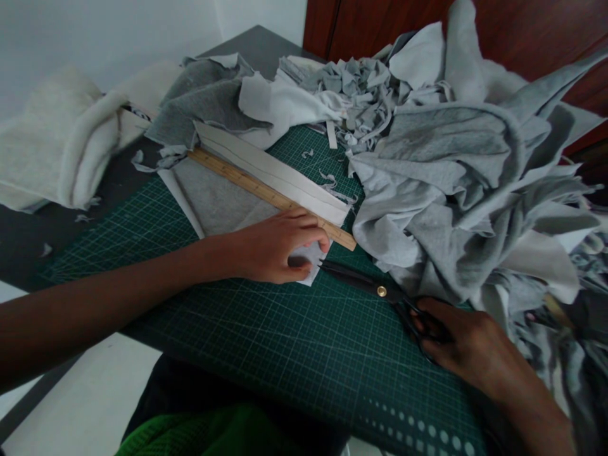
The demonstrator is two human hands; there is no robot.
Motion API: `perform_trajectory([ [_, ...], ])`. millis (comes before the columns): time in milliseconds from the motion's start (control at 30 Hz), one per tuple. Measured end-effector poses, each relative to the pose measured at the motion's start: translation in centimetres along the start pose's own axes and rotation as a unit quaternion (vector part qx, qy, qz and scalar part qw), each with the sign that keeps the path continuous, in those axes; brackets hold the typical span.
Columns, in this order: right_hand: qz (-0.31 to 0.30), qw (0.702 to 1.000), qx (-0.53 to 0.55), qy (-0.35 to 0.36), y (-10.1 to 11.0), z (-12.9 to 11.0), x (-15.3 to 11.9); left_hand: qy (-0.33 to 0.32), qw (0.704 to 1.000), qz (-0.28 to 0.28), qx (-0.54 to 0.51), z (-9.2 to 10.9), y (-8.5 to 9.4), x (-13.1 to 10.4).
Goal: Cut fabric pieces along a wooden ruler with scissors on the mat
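Note:
My right hand (456, 335) grips the handles of black scissors (361, 280), whose blades point left and lie near the corner of a grey cloth (223, 199). My left hand (289, 244) rests on that cloth, thumb and fingers curved toward each other around its right corner, touching the near edge of a wooden ruler (242, 182). The ruler lies slantwise over the cloth. Along its far side runs a pale strip (280, 177) with a dark line on it. All of this lies on a green cutting mat (285, 342).
A big heap of grey fabric (441, 164) covers the right side. Small scraps (365, 82) are piled at the back, beside a darker grey cloth (209, 95). Cream fleece (57, 139) lies at the left. A white wall and reddish-brown wood stand behind.

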State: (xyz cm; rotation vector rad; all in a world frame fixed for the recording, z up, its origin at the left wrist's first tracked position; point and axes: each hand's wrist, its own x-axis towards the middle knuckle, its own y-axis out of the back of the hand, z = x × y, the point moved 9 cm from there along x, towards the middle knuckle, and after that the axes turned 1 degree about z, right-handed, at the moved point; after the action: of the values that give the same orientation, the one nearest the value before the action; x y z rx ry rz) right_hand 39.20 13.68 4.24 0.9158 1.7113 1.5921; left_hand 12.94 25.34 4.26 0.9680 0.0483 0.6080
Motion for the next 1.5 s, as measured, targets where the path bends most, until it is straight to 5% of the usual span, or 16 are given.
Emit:
perform_trajectory([
  [467, 0.006, 1.0, 0.011, 0.027, 0.5, -0.8, -0.3, -0.007, 1.0, -0.001, 0.007, 0.0, -0.1, 0.0],
  [700, 0.044, 0.999, 0.017, -0.017, 1.5, -1.1, 0.4, -0.013, 1.0, 0.002, 0.007, 0.0, -0.1, -0.1],
  [1500, 0.019, 0.999, 0.034, -0.004, 1.6, -1.7, 1.0, -0.006, 1.0, -0.006, 0.016, 0.1, -0.1, 0.0],
])
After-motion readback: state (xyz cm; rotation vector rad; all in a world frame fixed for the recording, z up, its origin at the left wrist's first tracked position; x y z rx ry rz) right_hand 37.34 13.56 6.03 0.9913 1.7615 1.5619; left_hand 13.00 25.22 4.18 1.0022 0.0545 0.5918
